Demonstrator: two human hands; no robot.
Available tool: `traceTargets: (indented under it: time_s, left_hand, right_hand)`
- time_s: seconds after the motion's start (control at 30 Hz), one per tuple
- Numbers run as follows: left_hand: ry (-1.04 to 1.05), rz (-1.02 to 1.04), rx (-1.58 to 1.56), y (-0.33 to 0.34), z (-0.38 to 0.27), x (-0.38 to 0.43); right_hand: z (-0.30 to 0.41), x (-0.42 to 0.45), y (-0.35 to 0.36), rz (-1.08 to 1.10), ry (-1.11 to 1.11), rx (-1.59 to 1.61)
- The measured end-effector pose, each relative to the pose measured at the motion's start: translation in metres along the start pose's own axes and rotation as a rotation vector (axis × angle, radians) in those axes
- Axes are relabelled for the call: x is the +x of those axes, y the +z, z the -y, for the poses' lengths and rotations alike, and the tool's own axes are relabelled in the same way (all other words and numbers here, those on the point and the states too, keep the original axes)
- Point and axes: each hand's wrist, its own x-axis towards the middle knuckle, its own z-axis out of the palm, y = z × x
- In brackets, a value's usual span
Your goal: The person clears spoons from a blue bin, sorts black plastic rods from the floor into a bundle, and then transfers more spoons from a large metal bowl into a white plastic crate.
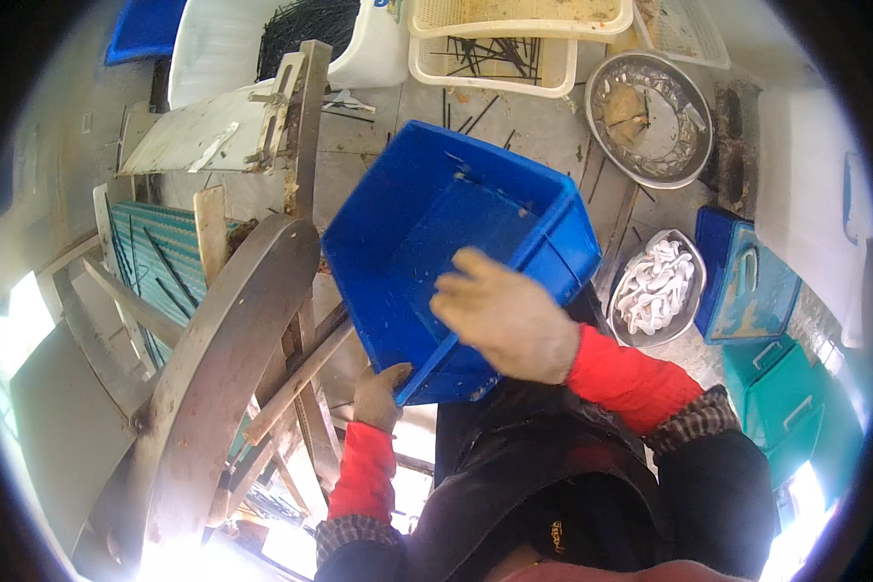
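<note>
A blue plastic bin is tilted in front of me, with a few small pale scraps stuck to its inside. My left hand, in a tan work glove, grips the bin's near left corner, thumb over the rim. Gloved the same way, my right hand reaches across the near rim into the bin's opening. Its fingers are apart and slightly blurred, and nothing shows in them. Whether the right palm touches the rim cannot be told.
Left stands a machine with a curved metal guard and a green ribbed belt. Black rods lie in a white tub, a cream basket and on the floor. At right are a round metal basin and a bowl of white pieces.
</note>
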Motion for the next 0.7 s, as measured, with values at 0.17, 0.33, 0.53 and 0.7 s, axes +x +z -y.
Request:
traceTargets:
  time_s: [0.17, 0.33, 0.53, 0.7]
  left_hand:
    - [-0.248, -0.245, -0.42, 0.028, 0.023, 0.023]
    - [-0.033, -0.358, 0.06, 0.035, 0.074, 0.07]
    - [-0.157, -0.364, 0.079, 0.03, 0.054, 0.113]
    - [-0.118, -0.488, 0.297, 0.048, 0.1, 0.15]
  right_hand:
    - [-0.073, -0.048, -0.012, -0.539, 0.329, 0.006]
    - [-0.174, -0.132, 0.054, -0.75, 0.937, 0.534]
    - [-0.205, -0.151, 0.105, -0.445, 1.155, 0.706]
    - [-0.22, -0.101, 0.166, -0.258, 0.974, 0.728]
